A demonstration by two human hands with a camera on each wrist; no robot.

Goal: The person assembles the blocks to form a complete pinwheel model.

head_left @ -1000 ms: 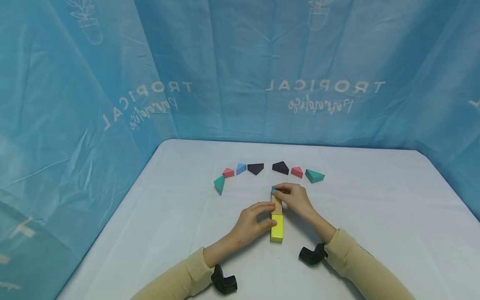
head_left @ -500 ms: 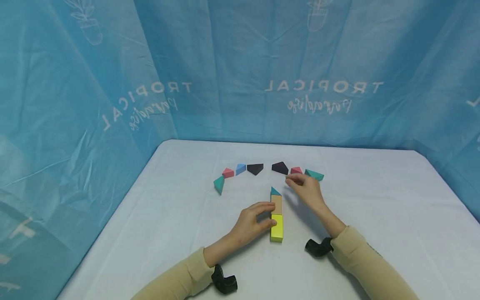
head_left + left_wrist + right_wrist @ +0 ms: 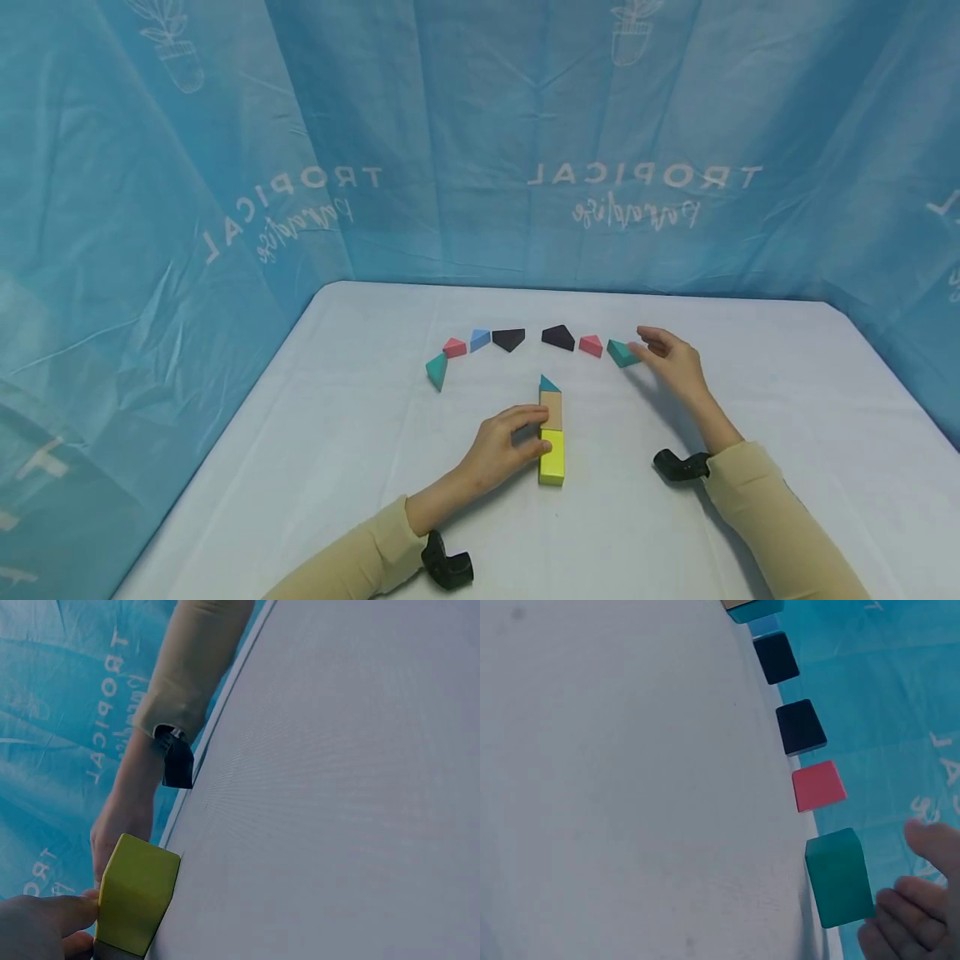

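Note:
My left hand (image 3: 498, 442) rests against the left side of a row of blocks, fingertips at the plain wooden block (image 3: 551, 410) and thumb at the yellow block (image 3: 552, 457). In the left wrist view, the thumb touches the side of the yellow block (image 3: 139, 896). A small blue-teal triangular block (image 3: 549, 383) tops the row, meeting the wooden one. My right hand (image 3: 671, 358) is at the green triangular block (image 3: 621, 353) on the right, thumb and fingers apart. In the right wrist view, that green block (image 3: 840, 877) lies beside the fingers, not gripped.
Along an arc behind the row lie two black blocks (image 3: 558, 337), two pink blocks (image 3: 591, 346), a blue block (image 3: 480, 339) and another green block (image 3: 437, 371). A white cloth (image 3: 360, 375) covers the table; a blue printed curtain (image 3: 480, 142) hangs around it.
My right hand has let go of the small blue-teal triangular block and moved right and away to the green block. My left hand has stayed beside the row.

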